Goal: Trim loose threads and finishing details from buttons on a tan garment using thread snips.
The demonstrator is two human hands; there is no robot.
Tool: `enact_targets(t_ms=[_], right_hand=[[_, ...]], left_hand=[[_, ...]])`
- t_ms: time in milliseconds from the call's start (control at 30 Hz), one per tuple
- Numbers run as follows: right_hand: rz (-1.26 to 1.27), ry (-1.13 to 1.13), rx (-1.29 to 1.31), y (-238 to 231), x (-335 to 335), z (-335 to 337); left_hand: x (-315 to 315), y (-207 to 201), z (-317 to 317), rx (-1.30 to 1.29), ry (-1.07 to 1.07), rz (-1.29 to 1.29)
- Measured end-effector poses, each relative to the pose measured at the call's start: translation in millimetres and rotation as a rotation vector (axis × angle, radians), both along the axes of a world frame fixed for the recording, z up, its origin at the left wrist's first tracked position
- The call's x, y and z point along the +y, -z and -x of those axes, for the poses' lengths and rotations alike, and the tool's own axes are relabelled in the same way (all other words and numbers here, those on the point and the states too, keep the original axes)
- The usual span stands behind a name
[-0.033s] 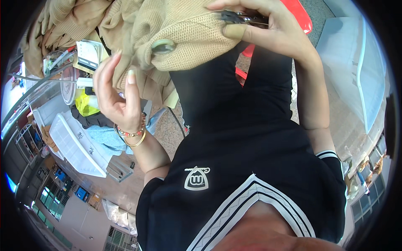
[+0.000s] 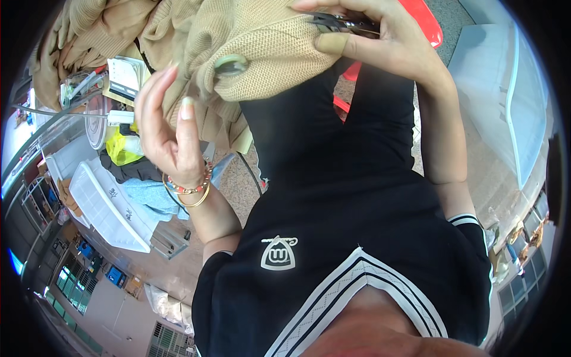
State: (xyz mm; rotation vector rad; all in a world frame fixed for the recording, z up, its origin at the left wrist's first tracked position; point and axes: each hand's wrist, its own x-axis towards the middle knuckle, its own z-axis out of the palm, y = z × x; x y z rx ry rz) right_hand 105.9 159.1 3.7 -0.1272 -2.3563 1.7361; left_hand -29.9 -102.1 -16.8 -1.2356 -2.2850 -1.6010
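A beige knit garment (image 2: 279, 65) is bunched over my dark-trousered lap at the top of the view. My right hand (image 2: 392, 41) pinches its edge, thumb in front. Inside the same hand lies a small black-and-metal tool, apparently thread snips (image 2: 339, 22), partly covered by the fingers. On the knit's near fold sits a rounded, glossy greenish piece (image 2: 231, 65), which looks like a button. My left hand (image 2: 169, 131) is raised to the left of that fold, thumb and forefinger apart, with nothing visible between them. Bracelets circle the left wrist.
More beige knitwear (image 2: 101, 30) heaps up at the far left. Beside it are a notepad (image 2: 126, 74), a yellow bag (image 2: 122, 149), blue cloth (image 2: 151, 196) and a white plastic bin (image 2: 107, 208). A clear plastic box (image 2: 499, 101) stands at right, near a red stool (image 2: 425, 21).
My left hand has shifted very slightly to the right. The right hand, with the snips, has moved barely at all, and the knit lies almost as before.
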Motion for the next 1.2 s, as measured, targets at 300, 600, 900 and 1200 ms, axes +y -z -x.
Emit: enact_targets(t_ms=[300, 600, 900, 1200], right_hand=[[-0.065, -0.035, -0.125, -14, 8, -1], [-0.878, 0.278, 0.481, -1, 0, -24], [-0.611, 0.064, 0.278, 29, -8, -51], [-0.450, 0.116, -0.011, -57, -36, -8]], left_hand=[[27, -15, 3, 0.002, 0.147, 0.124], [33, -2, 10, 0.554, 0.095, -0.181], [25, 18, 5, 0.491, 0.046, -0.031], [34, 21, -21, 0.461, 0.079, -0.079]])
